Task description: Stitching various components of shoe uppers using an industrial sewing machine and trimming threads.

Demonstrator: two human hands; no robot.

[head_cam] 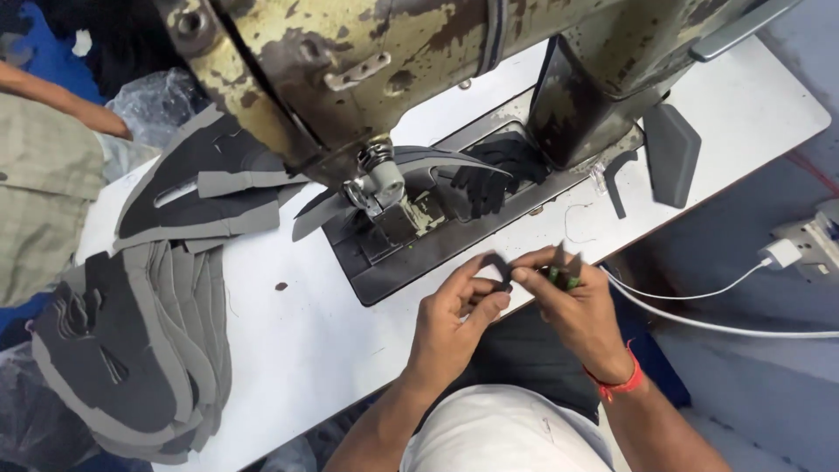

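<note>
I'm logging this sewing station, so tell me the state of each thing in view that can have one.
left hand: pinching a small dark piece
right hand: gripping the small dark piece and green-handled snips
sewing machine: nothing visibly under its foot
grey shoe-upper stack: fanned at table edge
white charger: plugged in

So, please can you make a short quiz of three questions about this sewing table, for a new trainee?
1. True or false: both hands touch the small dark piece.
2. Which hand also holds the green-handled snips? A) left hand B) right hand
3. Where does the stack of grey cut pieces lie relative to the sewing machine?

Key:
1. True.
2. B.
3. To its left, on the white table.
</note>
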